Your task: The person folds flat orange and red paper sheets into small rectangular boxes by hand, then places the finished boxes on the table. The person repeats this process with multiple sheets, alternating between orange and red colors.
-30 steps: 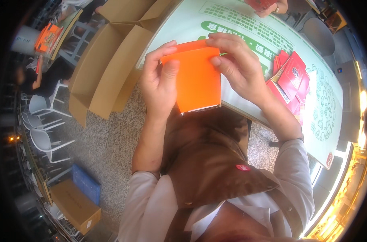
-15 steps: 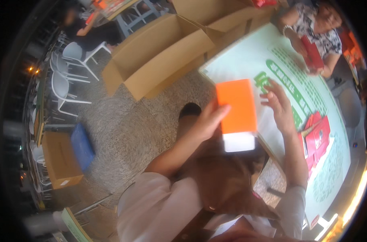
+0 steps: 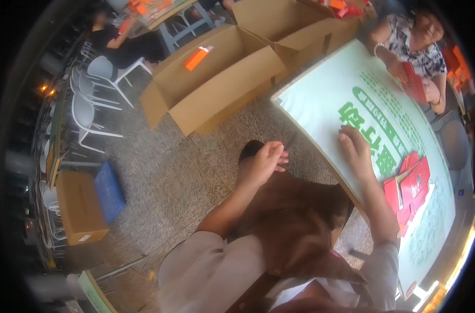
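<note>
My left hand (image 3: 269,160) is empty above my lap, its fingers loosely bent and apart. Over the green and white table (image 3: 305,107), near its left edge, my right hand (image 3: 356,151) hangs with fingers half bent and nothing in them. An orange packet (image 3: 197,58) with a white end shows against the inside of a large open cardboard box (image 3: 224,81); whether it is in the air or resting I cannot tell. Red folded paper pieces (image 3: 410,185) lie piled on the table beside my right forearm.
A second open carton (image 3: 289,26) adjoins the first, with red and orange items beyond. Across the table a person (image 3: 412,57) holds a red piece. White chairs (image 3: 83,112), a smaller cardboard box (image 3: 78,203) and a blue panel (image 3: 109,190) stand at left.
The orange packet has left my left hand and now appears at the large carton. My left hand is empty, and my right hand has moved down slightly over the table.
</note>
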Available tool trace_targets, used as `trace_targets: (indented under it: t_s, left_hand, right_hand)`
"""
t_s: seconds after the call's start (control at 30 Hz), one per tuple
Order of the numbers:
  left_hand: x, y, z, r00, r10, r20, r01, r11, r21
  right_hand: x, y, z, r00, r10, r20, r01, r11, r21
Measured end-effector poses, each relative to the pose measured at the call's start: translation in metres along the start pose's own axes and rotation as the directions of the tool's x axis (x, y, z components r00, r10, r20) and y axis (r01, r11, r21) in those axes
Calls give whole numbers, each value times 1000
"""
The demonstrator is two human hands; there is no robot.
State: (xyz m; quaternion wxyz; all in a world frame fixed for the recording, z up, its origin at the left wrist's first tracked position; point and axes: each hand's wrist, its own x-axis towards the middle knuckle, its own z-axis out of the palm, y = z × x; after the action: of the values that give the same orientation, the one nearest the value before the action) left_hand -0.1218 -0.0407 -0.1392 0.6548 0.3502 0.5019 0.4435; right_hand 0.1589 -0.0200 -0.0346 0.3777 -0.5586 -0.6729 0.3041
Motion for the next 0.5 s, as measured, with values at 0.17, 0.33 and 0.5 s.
trace_targets:
  t_s: [0.17, 0.33, 0.5]
  left_hand:
    - [-34, -13, 38, 991, -3, 135, -19, 987, 157]
    - [-44, 4, 54, 995, -1, 102, -24, 970, 242]
    - [-38, 6, 69, 977, -20, 210, -31, 971, 238]
  right_hand:
    - [-1, 21, 2, 981, -184, 62, 192, 966, -174]
    - [-27, -31, -20, 967, -110, 231, 148, 977, -155]
    - [-90, -42, -89, 980, -164, -117, 117, 936, -332]
